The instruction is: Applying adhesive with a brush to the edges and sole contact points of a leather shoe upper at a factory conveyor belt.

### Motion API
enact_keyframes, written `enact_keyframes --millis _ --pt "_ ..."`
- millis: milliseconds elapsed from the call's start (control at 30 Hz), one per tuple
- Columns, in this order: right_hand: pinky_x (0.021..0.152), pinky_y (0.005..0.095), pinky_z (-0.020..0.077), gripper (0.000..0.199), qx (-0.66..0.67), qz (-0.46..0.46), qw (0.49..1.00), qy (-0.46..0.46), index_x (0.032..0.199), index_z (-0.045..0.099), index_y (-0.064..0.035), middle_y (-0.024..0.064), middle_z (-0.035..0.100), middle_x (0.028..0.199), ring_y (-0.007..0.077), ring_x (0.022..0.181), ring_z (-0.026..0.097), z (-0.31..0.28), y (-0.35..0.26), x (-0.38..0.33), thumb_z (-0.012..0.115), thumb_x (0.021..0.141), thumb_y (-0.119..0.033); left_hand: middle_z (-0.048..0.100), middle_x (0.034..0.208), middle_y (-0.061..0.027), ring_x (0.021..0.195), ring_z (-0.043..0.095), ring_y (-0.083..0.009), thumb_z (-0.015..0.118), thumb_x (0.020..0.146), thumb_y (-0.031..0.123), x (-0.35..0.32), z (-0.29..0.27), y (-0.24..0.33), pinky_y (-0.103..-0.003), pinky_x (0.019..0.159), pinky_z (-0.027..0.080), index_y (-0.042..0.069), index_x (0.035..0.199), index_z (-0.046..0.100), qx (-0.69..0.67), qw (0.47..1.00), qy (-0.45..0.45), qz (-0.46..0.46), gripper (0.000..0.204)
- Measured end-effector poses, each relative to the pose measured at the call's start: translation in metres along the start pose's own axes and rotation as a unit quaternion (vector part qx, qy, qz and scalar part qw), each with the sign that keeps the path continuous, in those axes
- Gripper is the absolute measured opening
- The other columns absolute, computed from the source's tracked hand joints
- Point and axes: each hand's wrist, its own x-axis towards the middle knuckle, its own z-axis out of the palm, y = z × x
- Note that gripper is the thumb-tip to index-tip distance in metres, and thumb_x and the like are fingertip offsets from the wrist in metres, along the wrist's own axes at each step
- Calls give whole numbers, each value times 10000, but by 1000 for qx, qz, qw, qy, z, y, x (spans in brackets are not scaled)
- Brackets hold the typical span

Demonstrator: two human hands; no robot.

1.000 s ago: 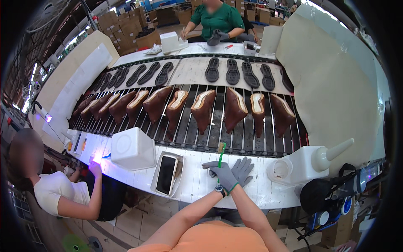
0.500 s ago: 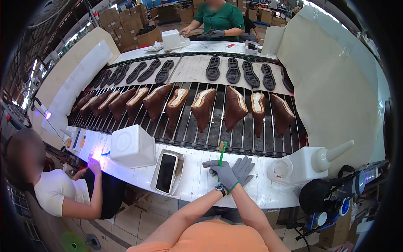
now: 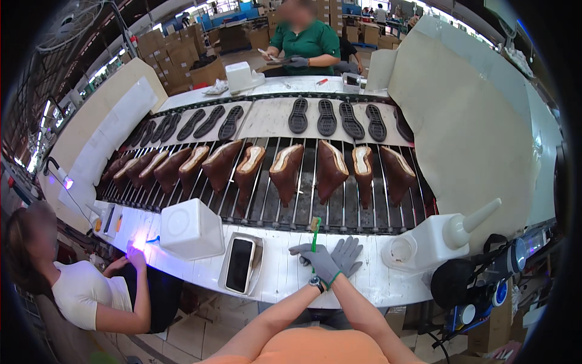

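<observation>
Centrally, at the lower middle of the frame, my two gloved hands are meeting on the white bench (image 3: 285, 276). My left hand (image 3: 320, 262) is gripping a green-handled brush (image 3: 314, 238) upright, closed round its handle, bristles pointing toward the conveyor. My right hand (image 3: 348, 255) is lying flat and open just beside it, touching the left, holding nothing. A black device in a white tray (image 3: 240, 264) is sitting to the left; a white nozzle bottle (image 3: 445, 236) is standing to the right. Brown shoe uppers (image 3: 288, 173) are riding on the roller conveyor (image 3: 315, 206) across the middle. I am judging the risk thus: the brush, held near the rollers, could slip between them if my grip is loosening.
</observation>
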Motion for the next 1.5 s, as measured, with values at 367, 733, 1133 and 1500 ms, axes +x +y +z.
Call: enact_keyframes --millis 367,733,1133,1500 --pt "638 197 430 319 -30 20 999 -5 1164 710 -52 24 715 1004 49 698 499 1 -7 -4 481 941 -58 432 1461 -209 1374 378 -385 563 923 370 -5 7 -1 -532 1129 295 63 1404 456 -3 1000 0 -3 580" --pt "655 193 421 356 -10 49 999 -14 1168 700 -18 33 716 1030 55 708 495 2 -16 -2 468 898 -7 417 1473 -206 1381 370 -374 569 921 383 -4 9 -2 -529 1134 291 64 1406 457 3 1000 -16 -7 591" --pt "656 206 413 333 27 96 995 -23 1177 686 3 39 709 1050 69 719 499 -1 -15 5 479 920 -41 446 1449 -208 1367 390 -374 593 901 349 2 -7 0 -524 1128 306 46 1395 464 -43 999 -4 -5 593" --pt "673 208 425 346 51 114 992 -18 1190 681 0 38 703 1045 72 731 501 -5 -20 5 476 913 -34 457 1437 -209 1362 395 -375 608 889 338 6 -11 -1 -528 1121 307 45 1396 468 -75 997 -16 -14 602"
